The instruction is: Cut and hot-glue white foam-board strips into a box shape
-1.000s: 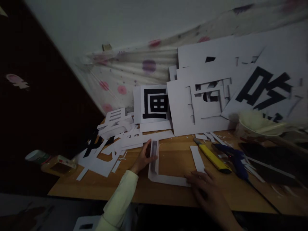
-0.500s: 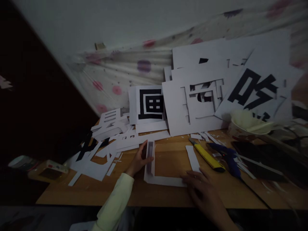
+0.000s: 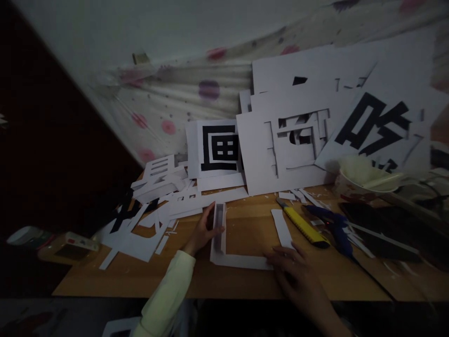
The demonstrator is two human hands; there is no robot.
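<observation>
An L-shaped white card piece (image 3: 242, 261) with raised walls lies on the wooden table near its front edge. My left hand (image 3: 205, 230) grips its upright left arm, thumb on the near side and fingers behind. My right hand (image 3: 293, 267) is at the right end of its lower arm, fingers closed round that end. A loose white strip (image 3: 281, 228) lies just beyond my right hand, its lower end by the fingers. To the right are a yellow cutter (image 3: 305, 227) and a blue glue gun (image 3: 338, 228).
Paper cut-outs (image 3: 140, 234) lie at the left beside a bottle (image 3: 66, 248). White boards (image 3: 259, 150) and black-character sheets (image 3: 219, 147) lean at the back. A bowl (image 3: 365, 180) and dark flat objects (image 3: 382, 229) are at the right.
The view has shifted slightly. Both hands keep nearly the same places on the white card piece.
</observation>
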